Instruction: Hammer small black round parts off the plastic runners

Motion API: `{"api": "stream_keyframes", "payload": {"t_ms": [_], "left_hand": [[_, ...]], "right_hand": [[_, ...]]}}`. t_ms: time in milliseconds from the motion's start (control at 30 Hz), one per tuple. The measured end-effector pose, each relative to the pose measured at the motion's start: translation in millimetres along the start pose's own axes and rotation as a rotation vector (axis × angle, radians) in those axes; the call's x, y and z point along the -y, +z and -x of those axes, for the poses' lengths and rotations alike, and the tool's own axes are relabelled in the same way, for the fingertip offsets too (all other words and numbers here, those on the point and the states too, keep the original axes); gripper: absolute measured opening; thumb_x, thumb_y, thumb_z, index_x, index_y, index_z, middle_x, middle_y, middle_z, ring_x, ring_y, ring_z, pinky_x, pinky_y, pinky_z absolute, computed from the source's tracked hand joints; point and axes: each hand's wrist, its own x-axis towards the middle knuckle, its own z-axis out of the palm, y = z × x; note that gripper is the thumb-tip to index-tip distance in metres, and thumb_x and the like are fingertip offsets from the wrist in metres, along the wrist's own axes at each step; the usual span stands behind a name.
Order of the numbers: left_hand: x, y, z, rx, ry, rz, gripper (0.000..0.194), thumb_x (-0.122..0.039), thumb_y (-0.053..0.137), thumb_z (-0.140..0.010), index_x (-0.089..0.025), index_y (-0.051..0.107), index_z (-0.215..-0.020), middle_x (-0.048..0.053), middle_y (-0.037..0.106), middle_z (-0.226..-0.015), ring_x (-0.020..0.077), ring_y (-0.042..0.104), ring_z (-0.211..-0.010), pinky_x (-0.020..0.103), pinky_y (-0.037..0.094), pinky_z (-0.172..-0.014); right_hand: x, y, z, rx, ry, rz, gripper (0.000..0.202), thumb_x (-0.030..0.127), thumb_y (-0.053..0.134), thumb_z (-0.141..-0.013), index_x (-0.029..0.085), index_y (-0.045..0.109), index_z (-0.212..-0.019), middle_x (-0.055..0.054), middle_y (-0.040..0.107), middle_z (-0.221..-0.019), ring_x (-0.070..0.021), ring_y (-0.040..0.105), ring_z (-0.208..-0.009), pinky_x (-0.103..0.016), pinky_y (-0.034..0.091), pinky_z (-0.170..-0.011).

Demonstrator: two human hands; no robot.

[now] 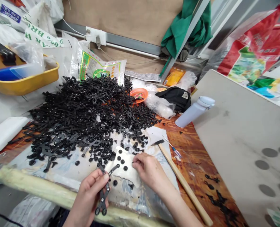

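My left hand (92,189) pinches a black jointed strip piece (103,199) with round ends, near the table's front edge. To its right, my right hand (145,167) has thumb and fingertips pressed together over a pale cloth; a tiny dark bit shows at the fingertips, too small to name. Several black round buttons (122,161) lie on the pale cloth (130,175) between the hands. Behind them rises a large heap of black strip pieces (90,107), with loose round buttons along its front.
A hammer (180,176) and a blue pen (175,150) lie right of my right hand. Farther back stand a bottle (193,112), an orange dish (139,94) and a black pouch (175,98). A yellow basket (23,83) is at left, a grey board (244,126) at right.
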Motion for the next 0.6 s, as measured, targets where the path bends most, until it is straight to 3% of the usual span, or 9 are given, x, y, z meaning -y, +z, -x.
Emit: {"api": "stream_keyframes", "payload": {"t_ms": [400, 500, 600], "left_hand": [[1, -1.3, 1, 0.028, -0.008, -0.019, 0.032, -0.041, 0.073, -0.069, -0.02, 0.049, -0.064, -0.007, 0.048, -0.049, 0.0053, 0.038, -0.035, 0.017, 0.038, -0.031], [2, 2.8, 1, 0.014, -0.006, -0.055, 0.035, -0.041, 0.073, -0.068, -0.02, 0.046, -0.061, -0.008, 0.045, -0.047, 0.0056, 0.037, -0.034, 0.018, 0.039, -0.031], [2, 7.6, 2, -0.002, 0.021, -0.082, 0.036, -0.042, 0.073, -0.067, -0.02, 0.045, -0.06, -0.008, 0.044, -0.047, 0.0053, 0.037, -0.034, 0.018, 0.04, -0.031]], "right_hand": [[-13, 18, -8, 0.031, 0.048, -0.086, 0.014, 0.023, 0.057, -0.078, 0.019, 0.062, -0.065, 0.002, 0.061, -0.059, -0.0125, 0.055, -0.056, -0.02, 0.035, -0.051], [-21, 18, -10, -0.023, 0.07, -0.077, 0.014, 0.027, 0.056, -0.08, 0.019, 0.061, -0.069, 0.003, 0.06, -0.06, -0.0124, 0.056, -0.056, -0.02, 0.038, -0.051], [-35, 2, -6, -0.122, 0.12, -0.013, 0.016, 0.031, 0.051, -0.084, 0.02, 0.061, -0.076, 0.001, 0.061, -0.066, -0.0136, 0.057, -0.06, -0.021, 0.042, -0.055]]}}
